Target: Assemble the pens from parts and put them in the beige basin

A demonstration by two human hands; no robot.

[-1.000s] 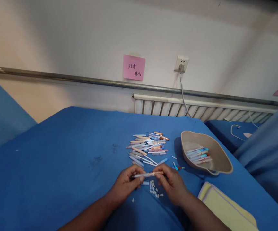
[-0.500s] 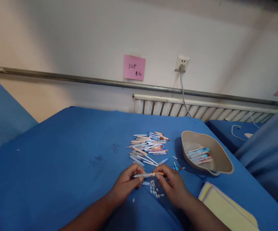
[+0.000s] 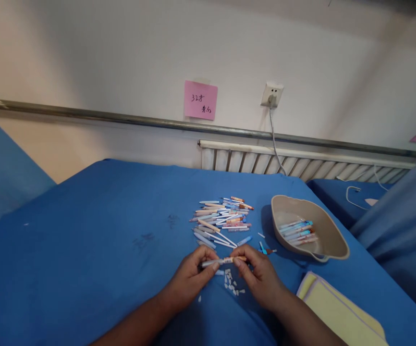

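Observation:
Between my two hands a pen (image 3: 226, 261) lies level, pale grey toward the left and orange at its right end. My left hand (image 3: 195, 269) pinches the grey end between thumb and fingers. The orange end is gripped by my right hand (image 3: 256, 271). Just below the pen several small white pieces (image 3: 229, 283) are scattered on the blue cloth. A light blue pen part (image 3: 219, 272) lies under my left thumb, partly hidden. Beyond my hands spreads a pile of pen parts and white refill tubes (image 3: 222, 218).
To the right stands a beige basket (image 3: 332, 235) with several assembled-looking pens (image 3: 298, 233) inside. Small blue and brown pieces (image 3: 265, 250) lie left of it. A folded yellow cloth (image 3: 337, 307) rests at the front right. The blue-covered bed (image 3: 85, 230) meets a wall with a radiator (image 3: 251, 158).
The pen has shifted slightly to the right in my fingers, and less of its left tip sticks out past my left hand. The other things have stayed put.

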